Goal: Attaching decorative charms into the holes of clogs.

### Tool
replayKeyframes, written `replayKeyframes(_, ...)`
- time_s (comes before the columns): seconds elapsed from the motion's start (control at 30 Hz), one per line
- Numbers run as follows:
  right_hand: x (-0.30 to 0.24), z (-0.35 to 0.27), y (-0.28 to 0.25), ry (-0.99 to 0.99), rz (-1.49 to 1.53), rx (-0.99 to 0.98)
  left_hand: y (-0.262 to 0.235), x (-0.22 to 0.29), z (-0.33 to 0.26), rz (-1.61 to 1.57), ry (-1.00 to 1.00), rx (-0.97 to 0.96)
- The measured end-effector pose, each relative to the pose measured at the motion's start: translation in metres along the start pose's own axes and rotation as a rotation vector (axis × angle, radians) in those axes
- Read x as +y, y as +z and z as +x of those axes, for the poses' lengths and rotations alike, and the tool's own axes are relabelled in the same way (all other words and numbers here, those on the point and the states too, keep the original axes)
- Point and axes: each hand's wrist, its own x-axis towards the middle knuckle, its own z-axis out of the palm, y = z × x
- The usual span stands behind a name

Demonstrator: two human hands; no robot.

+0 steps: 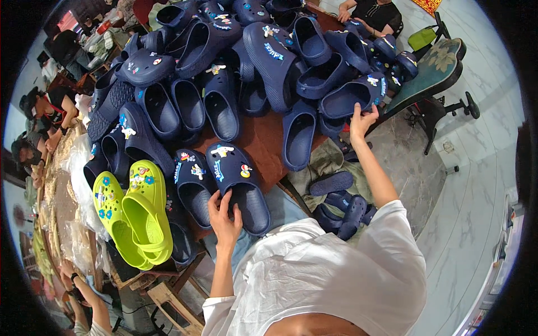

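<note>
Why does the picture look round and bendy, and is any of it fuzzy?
Head view: a fisheye lens rings the picture in black and curves the floor tiles near the rim. The middle is sharp: the left hand on a navy clog and the right hand look crisp. Light is soft, with faint shine on the lime clogs.

The left hand (225, 219) rests its fingers on the heel edge of a navy clog (238, 187) with small charms on its toe, lying on the brown counter (260, 143). The right hand (361, 120) reaches out and touches the heel of another navy clog (350, 96) at the counter's far edge. A pair of lime-green clogs (137, 215) lies to the left, and a heap of navy clogs (224, 56) covers the rest. More clogs (339, 204) lie on the floor below.
</note>
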Motion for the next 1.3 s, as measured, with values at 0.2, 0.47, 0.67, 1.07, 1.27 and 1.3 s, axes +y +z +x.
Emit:
replayKeyframes(0.2,-0.008,-0.006,-0.010,0.114,-0.061,0.011,-0.001,0.002,0.002,0.025,0.046,0.014)
replayKeyframes(0.47,-0.006,-0.017,-0.027,0.123,-0.023,-0.071,0.000,-0.002,0.002,0.027,0.039,0.012)
replayKeyframes(0.67,-0.024,-0.035,-0.032,0.124,-0.060,-0.046,0.000,0.001,0.002,0.049,0.017,0.011)
replayKeyframes(1.07,-0.037,-0.033,-0.026,0.092,-0.050,-0.033,-0.001,0.000,0.000,0.000,-0.060,-0.029)
replayKeyframes(1.27,-0.031,-0.020,-0.025,-0.003,-0.176,-0.184,0.000,0.000,0.001,0.042,-0.012,-0.004)
replayKeyframes(1.3,-0.029,-0.022,-0.027,-0.001,-0.178,-0.186,0.000,0.000,0.001,0.058,0.001,0.012)
